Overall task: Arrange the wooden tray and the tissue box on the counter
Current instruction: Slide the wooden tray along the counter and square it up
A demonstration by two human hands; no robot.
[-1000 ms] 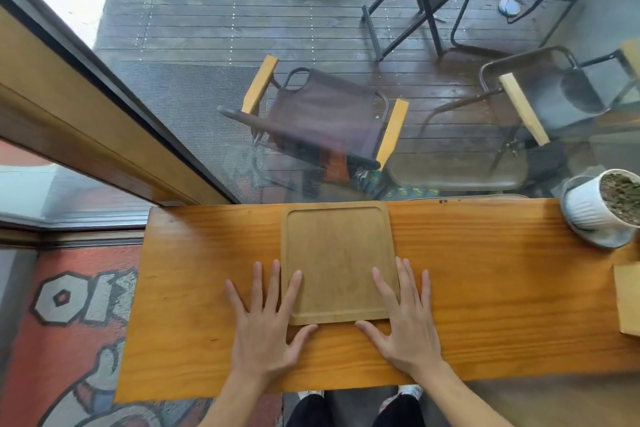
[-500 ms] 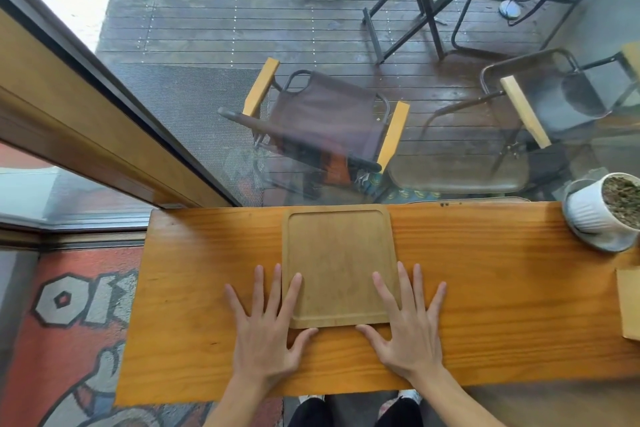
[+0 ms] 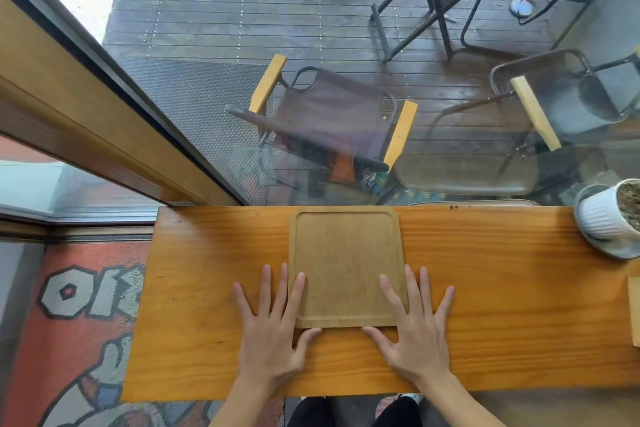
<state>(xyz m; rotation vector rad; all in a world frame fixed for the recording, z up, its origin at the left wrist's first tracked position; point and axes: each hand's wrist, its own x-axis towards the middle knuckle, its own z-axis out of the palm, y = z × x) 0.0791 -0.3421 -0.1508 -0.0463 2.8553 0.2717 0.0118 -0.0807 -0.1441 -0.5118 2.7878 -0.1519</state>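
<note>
1. Head view looks straight down on two bare hands laid flat, fingers spread wide and holding nothing. The left hand (image 3: 273, 329) and the right hand (image 3: 414, 331) flank the near end of the wooden tray (image 3: 346, 263).

2. Each hand frames a near corner: the index fingers lie over the tray's side rims, the thumbs angle inward along its near edge, and the other fingers rest on the bench (image 3: 207, 288) just beside it. This reads as a squaring-up pose, palms low and pressing, suited to nudging the tray rather than lifting it.

3. Both forearms come up from the bottom of the frame, wrists roughly straight and angling slightly toward each other.

4. The tray lies flat and empty, its far edge at or very near the bench's back edge against the window glass, sides about parallel to the bench ends. Judged from this, the tray looks nearly placed, with only small alignment left.

5. Well to the right, a white ribbed plant pot (image 3: 609, 215) stands on a saucer near the back edge.

6. At the far right frame edge a pale wooden thing (image 3: 634, 308) is only partly in view; it may be the tissue box, but I cannot tell. If so, it sits well apart from the tray and that half of the task is not yet done.

7. Beyond the glass, folding chairs (image 3: 332, 121) stand on a wet deck.
</note>
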